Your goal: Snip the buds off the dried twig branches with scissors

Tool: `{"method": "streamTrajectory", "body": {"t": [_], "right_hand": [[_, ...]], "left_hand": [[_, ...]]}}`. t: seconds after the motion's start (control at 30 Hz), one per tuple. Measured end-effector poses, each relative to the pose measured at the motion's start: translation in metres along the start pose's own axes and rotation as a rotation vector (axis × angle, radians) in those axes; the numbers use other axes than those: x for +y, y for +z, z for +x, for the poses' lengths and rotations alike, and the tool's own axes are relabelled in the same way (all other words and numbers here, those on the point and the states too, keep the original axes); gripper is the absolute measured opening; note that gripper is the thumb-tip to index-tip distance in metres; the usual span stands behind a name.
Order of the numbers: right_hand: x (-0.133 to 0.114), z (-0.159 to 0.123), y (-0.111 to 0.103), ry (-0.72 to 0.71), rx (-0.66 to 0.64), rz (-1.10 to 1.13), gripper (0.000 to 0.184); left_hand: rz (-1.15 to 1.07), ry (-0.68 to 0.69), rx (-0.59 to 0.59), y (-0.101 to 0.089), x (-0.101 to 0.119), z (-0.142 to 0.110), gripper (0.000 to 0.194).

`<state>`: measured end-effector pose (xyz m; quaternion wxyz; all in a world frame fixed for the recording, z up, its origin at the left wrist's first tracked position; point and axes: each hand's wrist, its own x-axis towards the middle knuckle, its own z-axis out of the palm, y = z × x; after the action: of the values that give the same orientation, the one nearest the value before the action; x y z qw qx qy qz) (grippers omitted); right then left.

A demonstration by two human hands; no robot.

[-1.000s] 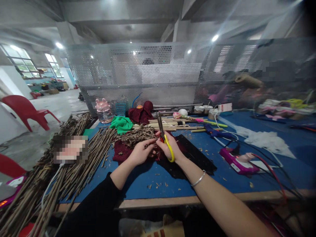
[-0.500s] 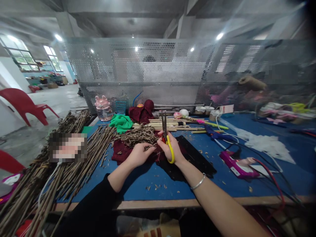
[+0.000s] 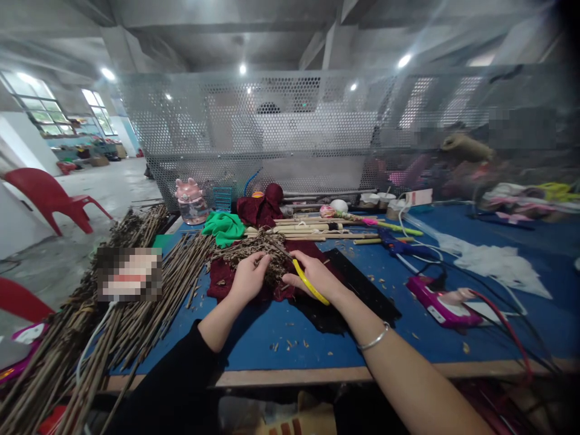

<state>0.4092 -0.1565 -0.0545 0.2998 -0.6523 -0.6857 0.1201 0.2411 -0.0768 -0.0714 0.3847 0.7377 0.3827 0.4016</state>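
My right hand [image 3: 315, 277] is closed round scissors with a yellow handle [image 3: 310, 283]; their blades tilt up and left over a pile of dried twigs [image 3: 258, 246]. At the pile's near side, my left hand [image 3: 249, 275] has its thumb and fingers pinched together over the twigs; what lies between them is too small to make out. Under the pile spreads a dark red cloth [image 3: 220, 281]. A black sheet [image 3: 362, 287] lies beneath and to the right of my right hand.
Long dried stems [image 3: 149, 302] cover the table's left side. A green cloth [image 3: 223, 228], a pink-lidded jar [image 3: 191, 202] and pale sticks [image 3: 312, 227] lie at the back. On the right are a purple power strip [image 3: 441, 305] with cables, a blue glue gun [image 3: 394, 241] and white plastic [image 3: 502, 266].
The scissors have swung down from upright to pointing left over the twigs. My left hand has shifted slightly left and its fingers now point more upward.
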Motion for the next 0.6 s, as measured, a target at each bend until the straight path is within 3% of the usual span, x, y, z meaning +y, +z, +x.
{"method": "streamTrajectory", "body": {"t": [0.13, 0.6], "right_hand": [[-0.0026, -0.0010, -0.0005, 0.023, -0.010, -0.045, 0.052], [-0.0033, -0.0016, -0.0011, 0.008, -0.007, -0.106, 0.056]], "left_hand": [[0.037, 0.037, -0.044, 0.0000, 0.0029, -0.0020, 0.035], [0.057, 0.024, 0.020, -0.0005, -0.0014, 0.0000, 0.035]]}}
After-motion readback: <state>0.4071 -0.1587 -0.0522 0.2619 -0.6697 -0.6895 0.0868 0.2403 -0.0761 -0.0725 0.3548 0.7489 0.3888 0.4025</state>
